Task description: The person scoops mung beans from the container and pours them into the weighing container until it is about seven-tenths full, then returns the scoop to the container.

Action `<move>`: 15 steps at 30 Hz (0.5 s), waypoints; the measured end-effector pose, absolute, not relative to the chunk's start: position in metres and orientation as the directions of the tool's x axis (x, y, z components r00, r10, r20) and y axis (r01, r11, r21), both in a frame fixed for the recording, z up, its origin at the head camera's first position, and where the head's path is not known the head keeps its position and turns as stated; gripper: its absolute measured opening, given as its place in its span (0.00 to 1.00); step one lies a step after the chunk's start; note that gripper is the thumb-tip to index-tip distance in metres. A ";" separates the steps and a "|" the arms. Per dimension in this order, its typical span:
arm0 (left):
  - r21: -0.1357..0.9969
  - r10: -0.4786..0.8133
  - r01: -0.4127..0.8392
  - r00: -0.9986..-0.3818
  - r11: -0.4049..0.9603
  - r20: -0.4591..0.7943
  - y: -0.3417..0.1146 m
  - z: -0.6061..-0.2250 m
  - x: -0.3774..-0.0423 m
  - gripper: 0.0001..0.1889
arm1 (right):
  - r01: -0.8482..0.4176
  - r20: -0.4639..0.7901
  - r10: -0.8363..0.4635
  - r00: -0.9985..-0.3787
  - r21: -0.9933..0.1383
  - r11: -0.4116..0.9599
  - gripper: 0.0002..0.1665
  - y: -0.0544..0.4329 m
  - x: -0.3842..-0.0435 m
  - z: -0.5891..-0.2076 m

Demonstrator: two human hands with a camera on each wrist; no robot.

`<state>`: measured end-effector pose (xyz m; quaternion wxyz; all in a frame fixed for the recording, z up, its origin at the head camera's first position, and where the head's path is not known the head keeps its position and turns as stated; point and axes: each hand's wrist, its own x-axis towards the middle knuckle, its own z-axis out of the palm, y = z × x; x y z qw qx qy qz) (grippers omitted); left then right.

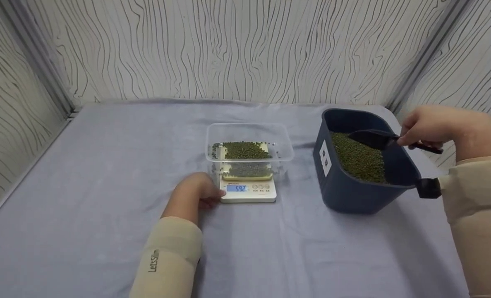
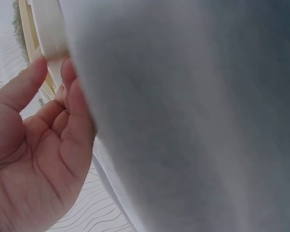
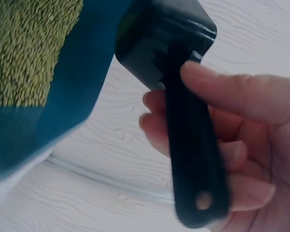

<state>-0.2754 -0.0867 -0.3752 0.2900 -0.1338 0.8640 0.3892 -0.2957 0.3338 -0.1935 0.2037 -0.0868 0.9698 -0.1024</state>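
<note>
My left hand (image 1: 196, 188) pinches the front left corner of a white kitchen scale (image 1: 266, 198), its thumb beside the lit display; the left wrist view shows the thumb and fingertips at the scale's edge (image 2: 50, 29). On the scale stands a clear plastic container (image 1: 284, 142) with a layer of small green beans (image 1: 245, 150). In my right hand (image 1: 429, 128) is the handle of a black scoop (image 1: 373, 138), held over a dark blue bin (image 1: 353, 198) of green beans (image 1: 359, 159). The scoop's handle (image 3: 195, 154) lies across the curled fingers, thumb on top.
A bluish-grey cloth (image 1: 96, 178) covers the table. Wood-grain patterned panels (image 1: 228, 49) rise behind it and at both sides. The bin stands to the right of the scale, with a white label (image 1: 325, 158) on its wall.
</note>
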 end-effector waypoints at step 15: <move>0.605 -0.012 -0.454 -0.806 0.654 -0.592 -0.086 -0.377 -0.274 0.11 | -0.099 -0.506 -0.174 -0.845 -0.172 0.980 0.05 0.337 -0.292 -0.217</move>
